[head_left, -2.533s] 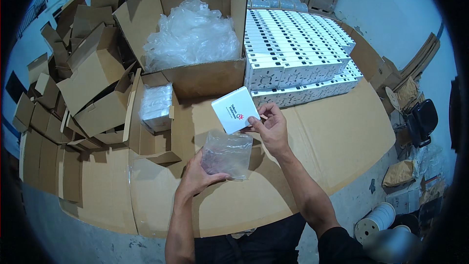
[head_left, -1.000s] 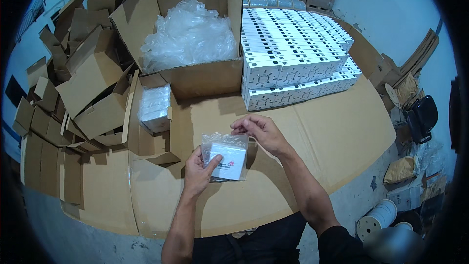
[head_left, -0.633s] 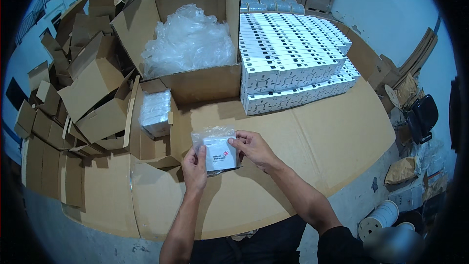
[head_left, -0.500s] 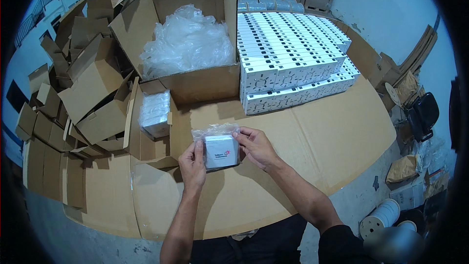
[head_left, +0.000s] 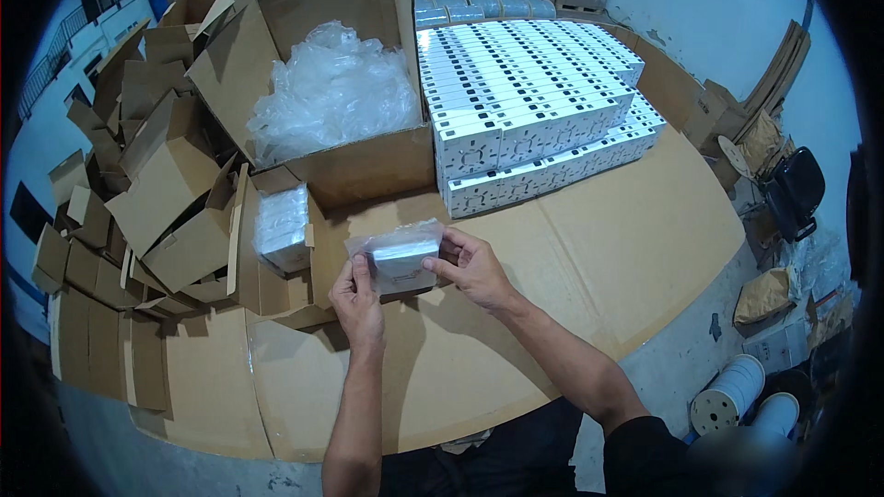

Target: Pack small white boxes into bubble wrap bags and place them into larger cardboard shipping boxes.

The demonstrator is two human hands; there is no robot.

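Observation:
Between my hands is a small white box in a clear plastic bag [head_left: 401, 260], tilted so that its top edge shows. My left hand [head_left: 357, 300] grips the bag's left side, thumb on the front. On its right side my right hand [head_left: 471, 267] pinches it, with the thumb across the front and the fingers behind. Just left of my hands stands an open cardboard carton [head_left: 295, 299], holding a row of similar bagged white boxes [head_left: 282, 228]. The undersides of my fingers are hidden behind the bag.
Behind the carton, a large open cardboard box [head_left: 368, 164] holds crumpled clear plastic bags [head_left: 336, 92]. Stacked white printed boxes [head_left: 534, 133] stand at the back right. Empty brown cartons [head_left: 175, 170] pile up on the left. Cable spools [head_left: 727, 394] lie on the floor at right.
The bagged white box has tipped, so its printed front is now mostly turned away. My right thumb has slid down onto its front. The whole view has shifted slightly.

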